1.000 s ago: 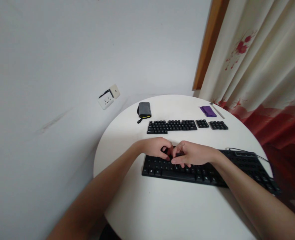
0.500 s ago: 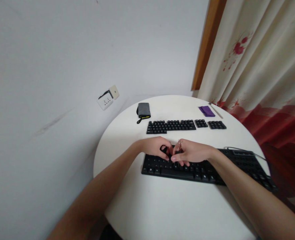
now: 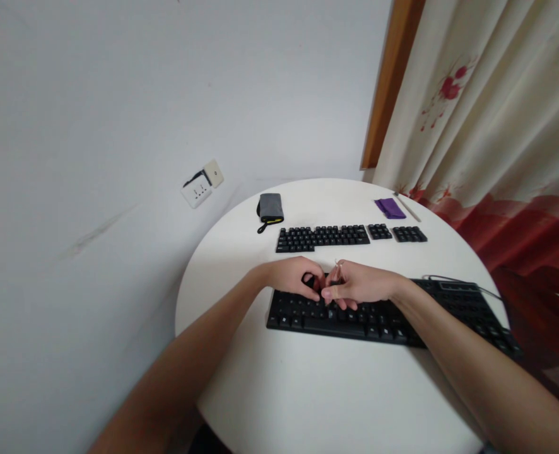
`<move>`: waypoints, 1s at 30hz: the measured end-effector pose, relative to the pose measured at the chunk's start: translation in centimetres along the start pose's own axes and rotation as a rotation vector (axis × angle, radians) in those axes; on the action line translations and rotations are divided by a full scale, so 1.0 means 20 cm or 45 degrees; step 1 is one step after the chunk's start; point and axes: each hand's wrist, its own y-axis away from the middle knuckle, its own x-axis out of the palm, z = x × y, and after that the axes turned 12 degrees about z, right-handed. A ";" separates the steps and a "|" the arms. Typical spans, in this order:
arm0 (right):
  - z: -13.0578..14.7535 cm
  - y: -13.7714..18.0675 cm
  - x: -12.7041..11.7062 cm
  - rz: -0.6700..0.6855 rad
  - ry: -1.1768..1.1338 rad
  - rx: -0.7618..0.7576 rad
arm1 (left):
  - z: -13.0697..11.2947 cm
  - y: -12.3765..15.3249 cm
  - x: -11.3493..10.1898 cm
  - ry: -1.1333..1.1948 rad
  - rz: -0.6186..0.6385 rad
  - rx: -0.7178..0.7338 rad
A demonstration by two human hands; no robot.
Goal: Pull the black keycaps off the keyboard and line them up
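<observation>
A black keyboard point(image 3: 383, 315) lies across the near half of a round white table point(image 3: 308, 391). Both my hands meet over its upper left part. My left hand point(image 3: 293, 277) is curled, its fingers pinching a small black piece at the keys. My right hand point(image 3: 359, 285) is closed on a thin wire key puller point(image 3: 339, 265) whose loop sticks up above the fingers. The fingertips of the two hands touch. Farther back lie rows of loose black keycaps point(image 3: 323, 238) laid out like a keyboard, with two smaller groups point(image 3: 409, 234) to their right.
A grey pouch with a yellow edge point(image 3: 270, 209) lies at the table's back left. A purple cloth point(image 3: 389, 208) and a thin stick point(image 3: 408, 208) lie at the back right. A wall socket point(image 3: 199, 187) is on the white wall. A flowered curtain point(image 3: 488, 126) hangs at the right.
My hands stayed together on the keyboard's upper left. The right hand tilted, so the wire puller's loop now shows above its fingers. The view shifted slightly.
</observation>
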 end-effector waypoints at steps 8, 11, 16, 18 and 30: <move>0.01 0.01 -0.02 -0.038 -0.003 -0.070 | 0.00 0.01 -0.01 0.021 -0.015 -0.053; 0.03 0.01 -0.03 -0.231 0.032 -0.141 | 0.00 0.00 0.00 0.098 -0.075 -0.043; 0.00 -0.03 -0.06 -0.664 0.045 -0.239 | 0.00 -0.01 0.00 0.039 -0.386 -0.009; -0.01 -0.04 -0.06 -0.771 0.013 -0.215 | 0.00 -0.02 0.00 -0.005 -0.470 0.006; -0.02 -0.08 -0.05 -0.903 -0.014 -0.180 | -0.03 -0.06 0.03 -0.025 -0.748 -0.043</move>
